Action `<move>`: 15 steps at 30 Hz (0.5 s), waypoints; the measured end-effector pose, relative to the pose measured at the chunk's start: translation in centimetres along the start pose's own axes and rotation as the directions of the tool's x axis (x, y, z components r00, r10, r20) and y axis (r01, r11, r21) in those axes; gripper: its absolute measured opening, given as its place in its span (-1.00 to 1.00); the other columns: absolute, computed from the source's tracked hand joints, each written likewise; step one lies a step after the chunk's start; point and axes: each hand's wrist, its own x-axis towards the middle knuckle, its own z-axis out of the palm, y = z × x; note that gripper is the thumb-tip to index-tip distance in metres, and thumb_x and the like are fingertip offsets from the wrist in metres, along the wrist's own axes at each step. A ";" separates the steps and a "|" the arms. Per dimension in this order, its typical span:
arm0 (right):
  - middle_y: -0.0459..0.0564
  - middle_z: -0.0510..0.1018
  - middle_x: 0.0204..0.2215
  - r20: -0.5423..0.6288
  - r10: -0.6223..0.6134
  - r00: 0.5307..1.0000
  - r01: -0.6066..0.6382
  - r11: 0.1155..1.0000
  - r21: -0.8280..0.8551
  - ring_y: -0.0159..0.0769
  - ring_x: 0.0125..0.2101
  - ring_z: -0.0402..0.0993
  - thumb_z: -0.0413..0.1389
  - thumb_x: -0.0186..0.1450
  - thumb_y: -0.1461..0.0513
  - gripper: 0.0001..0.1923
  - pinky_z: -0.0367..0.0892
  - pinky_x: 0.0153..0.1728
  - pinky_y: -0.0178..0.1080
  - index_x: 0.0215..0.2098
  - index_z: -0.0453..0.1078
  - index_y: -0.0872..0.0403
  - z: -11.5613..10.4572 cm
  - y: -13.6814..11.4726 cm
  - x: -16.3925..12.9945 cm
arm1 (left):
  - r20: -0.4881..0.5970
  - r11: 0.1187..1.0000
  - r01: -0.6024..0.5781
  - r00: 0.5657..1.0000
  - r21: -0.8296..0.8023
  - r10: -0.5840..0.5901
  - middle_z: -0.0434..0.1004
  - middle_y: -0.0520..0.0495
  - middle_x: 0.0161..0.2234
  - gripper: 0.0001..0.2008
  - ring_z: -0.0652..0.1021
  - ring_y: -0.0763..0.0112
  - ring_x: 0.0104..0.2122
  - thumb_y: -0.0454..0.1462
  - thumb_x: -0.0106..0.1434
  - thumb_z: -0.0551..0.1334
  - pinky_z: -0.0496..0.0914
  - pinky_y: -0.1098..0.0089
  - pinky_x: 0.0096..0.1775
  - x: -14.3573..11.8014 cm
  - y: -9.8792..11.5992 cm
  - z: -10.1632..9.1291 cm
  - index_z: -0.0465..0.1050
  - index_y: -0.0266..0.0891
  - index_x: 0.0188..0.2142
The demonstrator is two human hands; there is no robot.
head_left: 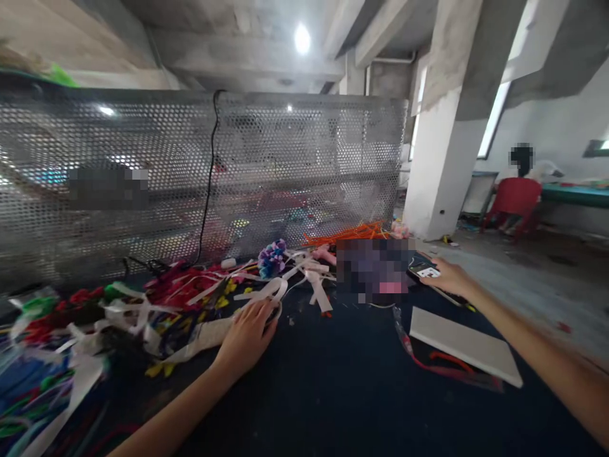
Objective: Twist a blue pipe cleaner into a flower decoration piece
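My left hand point(248, 336) rests low over the dark table, fingers bent and together around something hidden beneath them. White ribbon strips point(280, 287) loop out just beyond its fingertips, and a pale, wrapped-looking length point(205, 336) lies against its left side. At the right edge of the table, my right hand point(446, 278) closes on a phone point(425, 271) with a dark rim and a black-and-white patterned face. Blurred patches point(373, 270) cover what lies left of the phone. A purple and blue fluffy flower cluster point(272, 258) stands beyond my left hand.
Red, green and yellow craft pieces point(90, 311) pile up on the left. Orange stems point(349, 233) lie before a perforated metal screen point(304, 165). A white flat box point(466, 346) lies near my right forearm. A person sits on a red chair point(516, 200) at the far right.
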 end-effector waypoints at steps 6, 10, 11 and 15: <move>0.23 0.53 -0.27 0.016 0.010 1.000 -0.009 0.999 -0.050 0.00 -0.29 0.47 0.14 -0.01 0.14 -0.33 0.29 -0.37 -0.22 0.02 0.24 0.29 0.5 -1.0 0.2 | 0.017 1.000 0.016 1.000 -0.021 -0.016 0.38 -0.10 -0.09 -0.75 0.38 0.20 -0.05 -0.22 0.27 -0.02 0.22 0.14 0.01 0.1 0.4 -0.4 0.28 -0.17 -0.10; 0.19 0.54 -0.31 0.016 0.009 1.000 -0.008 0.998 -0.058 -0.03 -0.32 0.48 0.16 -0.04 0.13 -0.36 0.30 -0.39 -0.24 -0.02 0.29 0.26 -0.1 -1.0 -0.4 | 0.016 0.999 0.019 1.000 -0.032 -0.019 0.38 -0.10 -0.09 -0.76 0.38 0.19 -0.05 -0.22 0.26 -0.01 0.21 0.13 0.01 0.1 0.5 -0.4 0.29 -0.17 -0.12; 0.17 0.55 -0.32 0.017 0.007 1.000 -0.006 0.998 -0.059 -0.03 -0.33 0.48 0.16 -0.05 0.13 -0.38 0.30 -0.39 -0.25 -0.04 0.31 0.24 -0.3 -1.0 -0.6 | 0.014 0.999 0.021 1.000 -0.032 -0.020 0.38 -0.10 -0.10 -0.76 0.37 0.20 -0.05 -0.22 0.26 -0.01 0.21 0.13 0.01 0.1 0.5 -0.4 0.30 -0.17 -0.12; 0.15 0.55 -0.37 -0.001 -0.015 1.000 0.015 0.999 -0.051 -0.10 -0.40 0.48 0.17 -0.06 0.15 -0.44 0.27 -0.46 -0.29 -0.10 0.36 0.22 -0.7 -1.1 -1.2 | 0.018 0.999 0.033 0.999 -0.027 -0.032 0.37 -0.10 -0.09 -0.76 0.36 0.19 -0.03 -0.23 0.26 0.00 0.20 0.15 0.02 -0.1 0.5 -0.3 0.29 -0.17 -0.11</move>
